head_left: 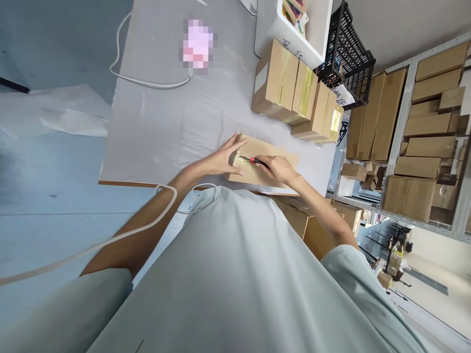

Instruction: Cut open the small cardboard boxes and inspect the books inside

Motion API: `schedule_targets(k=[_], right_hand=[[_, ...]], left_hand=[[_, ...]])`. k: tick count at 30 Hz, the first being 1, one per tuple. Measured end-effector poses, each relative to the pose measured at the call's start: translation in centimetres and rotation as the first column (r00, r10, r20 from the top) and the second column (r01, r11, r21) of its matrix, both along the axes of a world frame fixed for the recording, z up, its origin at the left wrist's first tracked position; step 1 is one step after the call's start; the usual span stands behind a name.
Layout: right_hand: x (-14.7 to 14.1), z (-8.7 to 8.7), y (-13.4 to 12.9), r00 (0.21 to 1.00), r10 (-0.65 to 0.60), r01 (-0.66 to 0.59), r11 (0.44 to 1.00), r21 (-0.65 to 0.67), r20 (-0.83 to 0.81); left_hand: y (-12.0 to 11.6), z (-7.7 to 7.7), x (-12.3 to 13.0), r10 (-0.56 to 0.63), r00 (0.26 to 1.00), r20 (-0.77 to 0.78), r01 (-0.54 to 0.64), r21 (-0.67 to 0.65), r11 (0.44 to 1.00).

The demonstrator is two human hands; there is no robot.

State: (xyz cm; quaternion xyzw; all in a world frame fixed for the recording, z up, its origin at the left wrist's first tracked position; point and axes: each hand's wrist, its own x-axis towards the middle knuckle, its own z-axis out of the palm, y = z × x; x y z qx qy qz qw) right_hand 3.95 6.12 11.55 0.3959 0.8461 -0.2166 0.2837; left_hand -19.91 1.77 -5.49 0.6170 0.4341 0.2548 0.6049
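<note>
A cardboard box (pixel 270 149) with clear tape on its left end lies at the table's near edge. My left hand (pixel 223 159) rests against the box's left end, fingers spread around its corners. Wrapped round the dark handle of a red and black cutter (pixel 253 160) is my right hand (pixel 277 169). The cutter's tip points left, at the taped part of the box top. My right hand is over the box, to the right of my left hand.
Taped cardboard boxes (pixel 281 78) stand on the table (pixel 158 122) beyond the box. Behind them are a white bin (pixel 268 24) and a black crate (pixel 353 54). A white cable (pixel 158 86) crosses the far left. Shelves with boxes (pixel 430 149) stand at right.
</note>
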Motion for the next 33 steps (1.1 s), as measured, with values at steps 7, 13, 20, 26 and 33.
schedule_targets(k=[7, 13, 20, 26, 33], right_hand=[[-1.2, 0.7, 0.1, 0.999, -0.005, 0.006, 1.0, -0.009, 0.044], [-3.1, 2.4, 0.4, 0.987, 0.043, -0.039, 0.999, -0.026, 0.152], [-6.2, 3.3, 0.1, 0.958, 0.105, -0.112, 0.994, 0.011, 0.266], [-4.9, 2.5, -0.1, 0.96, 0.103, -0.112, 0.994, 0.017, 0.261], [4.1, 3.3, 0.3, 0.929, 0.01, -0.024, 0.999, 0.033, 0.37]], left_hand=[[0.0, 0.0, -0.1, -0.003, 0.999, 0.034, 0.003, -0.002, 1.0], [0.0, -0.3, 0.0, 0.015, 0.999, 0.046, -0.015, -0.011, 1.0], [0.1, 0.0, -0.1, 0.019, 1.0, 0.012, -0.019, -0.003, 1.0], [-0.1, 1.4, -0.1, 0.023, 0.999, -0.049, -0.024, -0.023, 0.999], [-0.3, 2.0, -0.3, 0.05, 0.993, -0.109, -0.057, -0.061, 0.997]])
